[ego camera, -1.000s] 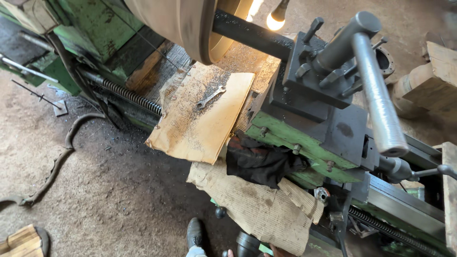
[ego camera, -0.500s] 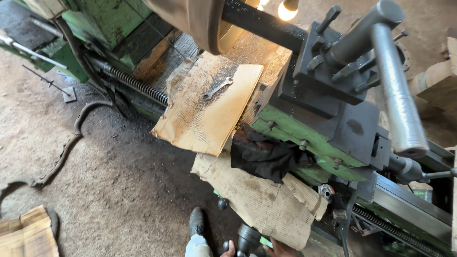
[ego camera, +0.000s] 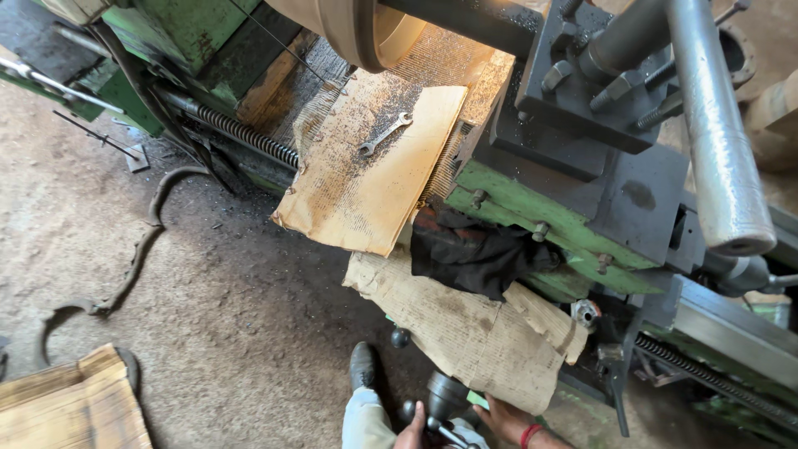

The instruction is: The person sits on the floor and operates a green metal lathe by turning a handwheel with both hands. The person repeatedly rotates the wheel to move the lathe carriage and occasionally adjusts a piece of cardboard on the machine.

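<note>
Both hands [ego camera: 465, 420] grip the lathe handwheel [ego camera: 445, 397].

Green lathe [ego camera: 532, 208], black rag [ego camera: 474, 254], brown speckled cardboard [ego camera: 374, 175], silver spanner [ego camera: 385, 135]

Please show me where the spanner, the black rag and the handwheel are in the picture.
spanner [ego camera: 385, 135]: head view, middle of its shaft, lying on the cardboard.
black rag [ego camera: 474, 254]: head view, centre of the cloth draped on the lathe.
handwheel [ego camera: 446, 394]: head view, its dark hub between the hands.
</note>
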